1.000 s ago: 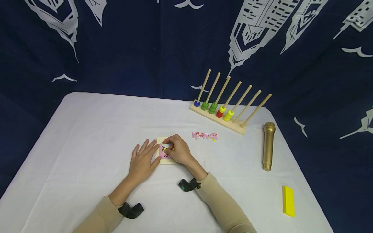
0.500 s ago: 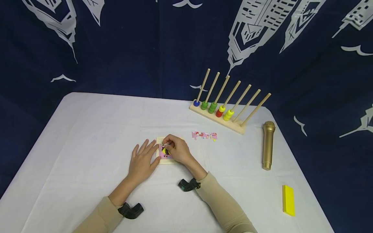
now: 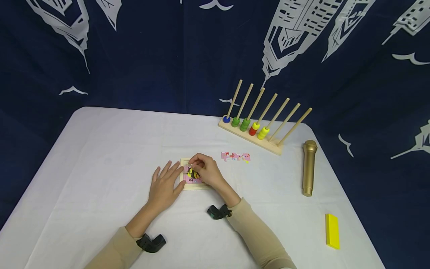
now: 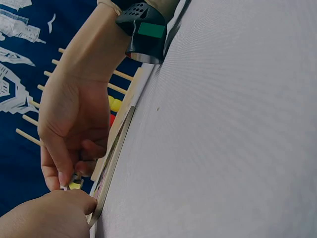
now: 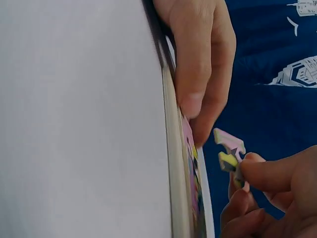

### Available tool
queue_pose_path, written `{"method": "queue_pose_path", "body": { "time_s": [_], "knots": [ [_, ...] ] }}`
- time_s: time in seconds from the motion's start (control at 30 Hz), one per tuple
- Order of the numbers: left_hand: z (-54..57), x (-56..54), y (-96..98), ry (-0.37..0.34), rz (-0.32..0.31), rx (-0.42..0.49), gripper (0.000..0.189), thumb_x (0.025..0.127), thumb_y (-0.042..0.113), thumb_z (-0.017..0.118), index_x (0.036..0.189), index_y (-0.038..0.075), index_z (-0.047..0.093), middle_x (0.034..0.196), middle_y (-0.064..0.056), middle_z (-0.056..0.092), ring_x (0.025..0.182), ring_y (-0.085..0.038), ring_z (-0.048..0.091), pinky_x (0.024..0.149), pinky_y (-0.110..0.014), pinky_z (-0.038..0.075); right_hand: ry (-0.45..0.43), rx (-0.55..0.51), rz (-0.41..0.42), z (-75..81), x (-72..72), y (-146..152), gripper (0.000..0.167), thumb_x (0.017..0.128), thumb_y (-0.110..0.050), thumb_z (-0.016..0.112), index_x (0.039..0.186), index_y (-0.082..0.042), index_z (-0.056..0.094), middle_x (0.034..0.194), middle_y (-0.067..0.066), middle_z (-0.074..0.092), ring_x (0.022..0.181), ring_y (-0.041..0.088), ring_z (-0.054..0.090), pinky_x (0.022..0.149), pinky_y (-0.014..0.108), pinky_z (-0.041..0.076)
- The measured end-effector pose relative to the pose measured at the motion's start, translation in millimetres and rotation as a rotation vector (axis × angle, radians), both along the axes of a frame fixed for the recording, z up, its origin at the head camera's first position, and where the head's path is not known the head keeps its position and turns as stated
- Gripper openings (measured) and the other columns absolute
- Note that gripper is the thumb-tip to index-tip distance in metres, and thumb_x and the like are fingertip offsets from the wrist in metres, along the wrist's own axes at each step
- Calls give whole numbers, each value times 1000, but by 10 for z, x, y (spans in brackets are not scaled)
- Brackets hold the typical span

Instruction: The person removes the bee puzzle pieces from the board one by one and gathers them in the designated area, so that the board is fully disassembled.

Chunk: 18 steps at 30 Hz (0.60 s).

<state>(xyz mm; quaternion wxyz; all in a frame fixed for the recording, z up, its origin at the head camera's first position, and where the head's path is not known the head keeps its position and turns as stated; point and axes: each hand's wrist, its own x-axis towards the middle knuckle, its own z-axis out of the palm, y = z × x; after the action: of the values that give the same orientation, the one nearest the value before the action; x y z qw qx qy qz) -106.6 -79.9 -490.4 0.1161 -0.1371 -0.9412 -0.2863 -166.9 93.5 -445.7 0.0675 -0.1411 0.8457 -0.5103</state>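
Note:
A small jigsaw puzzle with a black-and-yellow cartoon figure on pink (image 3: 192, 180) lies in a light wooden tray (image 3: 196, 188) at mid-table. My left hand (image 3: 164, 189) lies palm down beside the tray with straight, spread fingers, its thumb and index finger at the left edge. Over the tray's upper right part, my right hand (image 3: 209, 172) pinches a puzzle piece (image 5: 228, 159) between thumb and fingers. In the right wrist view this pink, yellow and grey piece is tilted and apart from the tray. My right hand hides part of the puzzle in the head view.
A strip of several pink puzzle pieces (image 3: 236, 157) lies right of the tray. Behind it stands a wooden peg rack (image 3: 250, 137) with coloured beads. A gold microphone (image 3: 309, 168) and a yellow block (image 3: 332, 231) lie on the white-covered table (image 3: 100, 160) at the right.
My right hand's fingertips have moved up from the puzzle's middle toward its far edge, uncovering more of the picture. The left hand has stayed in place.

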Motion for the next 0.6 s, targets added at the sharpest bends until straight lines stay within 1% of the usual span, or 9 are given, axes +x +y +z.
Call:
{"method": "queue_pose_path", "body": {
  "time_s": [0.17, 0.27, 0.43, 0.53, 0.6],
  "knots": [
    [-5, 6, 20, -15, -1, 8, 47, 93, 27, 64, 134, 5, 59, 148, -13, 49, 144, -36, 33, 116, -60, 14, -21, -25, -2, 86, -11, 124, 12, 91, 3, 59, 94, -4, 68, 85, 9, 65, 68, 12, 54, 61, 20, 45],
    [-3, 11, 26, -15, -1, 16, 47, 93, 26, 64, 134, 4, 58, 148, -13, 49, 144, -36, 33, 116, -60, 13, -43, -20, -13, 133, -39, 244, 12, 91, 3, 58, 95, -4, 67, 85, 10, 64, 69, 17, 54, 60, 21, 45],
    [-3, 4, 23, -6, -3, 22, 47, 93, 25, 63, 134, 3, 58, 148, -14, 48, 145, -36, 32, 117, -60, 12, -63, 1, -73, 207, -98, 520, 12, 91, 3, 57, 96, -1, 67, 86, 11, 63, 73, 23, 56, 61, 22, 45],
    [-6, 0, 21, -4, -1, 22, 47, 93, 25, 64, 134, 3, 57, 148, -14, 48, 145, -36, 32, 117, -60, 12, -67, 21, -109, 228, -126, 700, 11, 92, 3, 58, 98, 1, 67, 87, 12, 63, 75, 24, 56, 61, 22, 45],
    [-7, 0, 21, -8, 0, 24, 47, 93, 24, 64, 134, 3, 57, 148, -14, 48, 145, -36, 32, 117, -60, 12, -74, 41, -130, 225, -141, 810, 11, 92, 3, 58, 99, 1, 67, 89, 12, 63, 75, 23, 55, 61, 21, 44]
  ]
}}
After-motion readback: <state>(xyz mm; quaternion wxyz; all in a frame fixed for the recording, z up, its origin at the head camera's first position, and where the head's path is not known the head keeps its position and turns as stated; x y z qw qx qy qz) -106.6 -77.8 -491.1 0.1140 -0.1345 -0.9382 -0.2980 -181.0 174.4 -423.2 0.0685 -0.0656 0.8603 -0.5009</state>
